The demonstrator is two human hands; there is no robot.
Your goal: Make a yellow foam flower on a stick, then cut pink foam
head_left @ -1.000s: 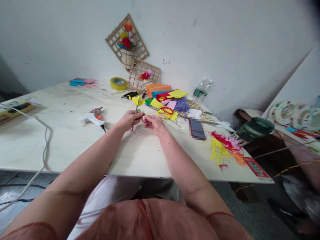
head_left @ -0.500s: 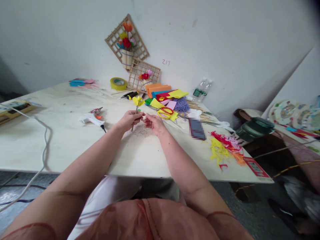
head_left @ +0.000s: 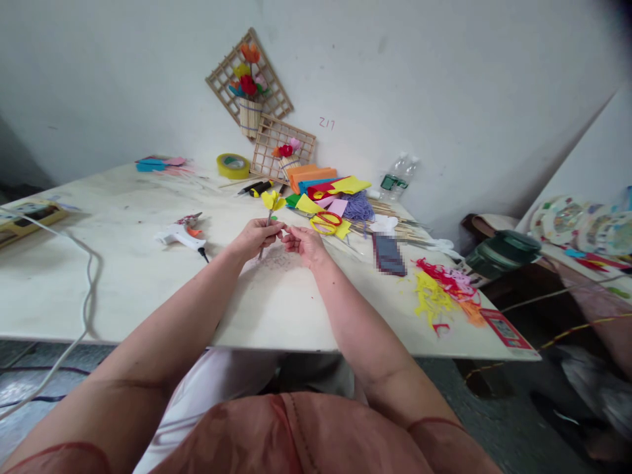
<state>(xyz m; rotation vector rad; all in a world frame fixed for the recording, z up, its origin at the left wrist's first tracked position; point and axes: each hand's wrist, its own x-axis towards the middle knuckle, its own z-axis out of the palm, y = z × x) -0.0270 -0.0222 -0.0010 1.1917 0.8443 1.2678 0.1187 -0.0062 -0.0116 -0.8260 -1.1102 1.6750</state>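
Left hand (head_left: 257, 237): closed round the thin stick of the yellow paper flower (head_left: 272, 199), fingers curled, thumb on top.
Right hand (head_left: 307, 245): fingertips pinched together just beside the left hand's; whether they hold anything small I cannot tell.
Flower: its stick runs up and away from the person, tilted slightly right; the yellow head stands just beyond the left hand, the lower end pokes out below it toward the bench (head_left: 123, 276).
Nearer hand: the left has the stick; the right meets it from the flower's right side.
Left of the flower: 1 white glue gun (head_left: 178, 232) lying flat, well apart.
Right of the flower: red-and-yellow scissors (head_left: 326, 222) near, on coloured sheets (head_left: 326, 187).
Beyond the flower: tape roll (head_left: 234, 164) and 2 wooden lattice frames (head_left: 249, 82) against the wall.
Far right of the flower: yellow and red paper scraps (head_left: 444, 289).
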